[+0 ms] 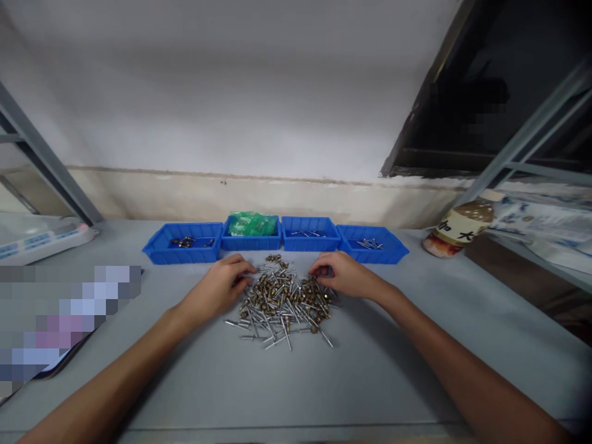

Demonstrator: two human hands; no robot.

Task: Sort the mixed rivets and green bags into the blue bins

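Note:
A loose pile of silver rivets and brass-coloured fasteners (pixel 287 302) lies on the grey table (pixel 259 394). At the pile's upper left edge is my left hand (pixel 226 280), its fingers curved and apart over the metal pieces. Opposite it, my right hand (pixel 337 273) reaches the upper right edge with bent fingers; its fingertips touch or nearly touch the pieces, and anything between them is too small to make out. Behind the pile, the left blue bin (pixel 182 254) holds a few brass-coloured pieces, and the right blue bin (pixel 377 254) holds silver rivets.
Between the outer bins stand a blue bin (pixel 252 245) with a green plastic bag (pixel 252 224) and another blue bin (pixel 309 244) with thin rivets. A labelled bottle (pixel 462 228) is at the right, a power strip (pixel 50 240) at the left, near a pixelated device (pixel 60 333).

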